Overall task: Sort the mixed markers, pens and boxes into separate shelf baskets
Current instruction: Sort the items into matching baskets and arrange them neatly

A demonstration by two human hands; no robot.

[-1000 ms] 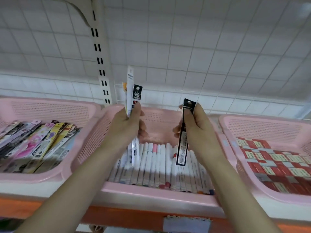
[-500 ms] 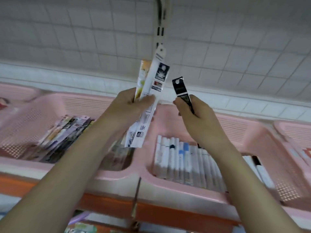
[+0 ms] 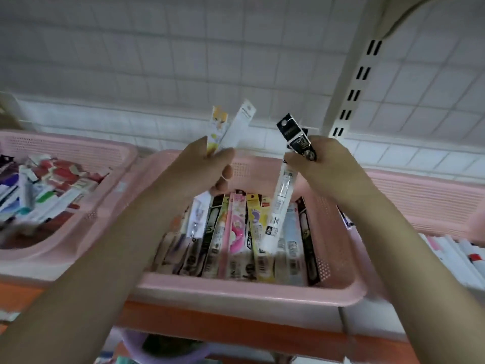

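My left hand (image 3: 199, 169) grips two packaged pens (image 3: 231, 127), one with a yellow header and one white, their tops sticking up above my fingers. My right hand (image 3: 325, 164) pinches packaged pens with black headers (image 3: 291, 132); a long white-backed pack (image 3: 279, 203) hangs down from it. Both hands hover over the middle pink basket (image 3: 246, 287), which holds a row of packaged pens (image 3: 236, 237) lying side by side.
A pink basket (image 3: 65, 232) at the left holds mixed boxes and markers. Another pink basket (image 3: 425, 195) at the right holds white markers (image 3: 456, 256). A slotted shelf upright (image 3: 351, 93) rises behind my right hand. The orange shelf edge (image 3: 236, 324) runs below.
The view has swung left from the marker basket to the basket of packaged pens. Both hands moved with it, still holding their packs, and a long white pack now hangs from my right hand.
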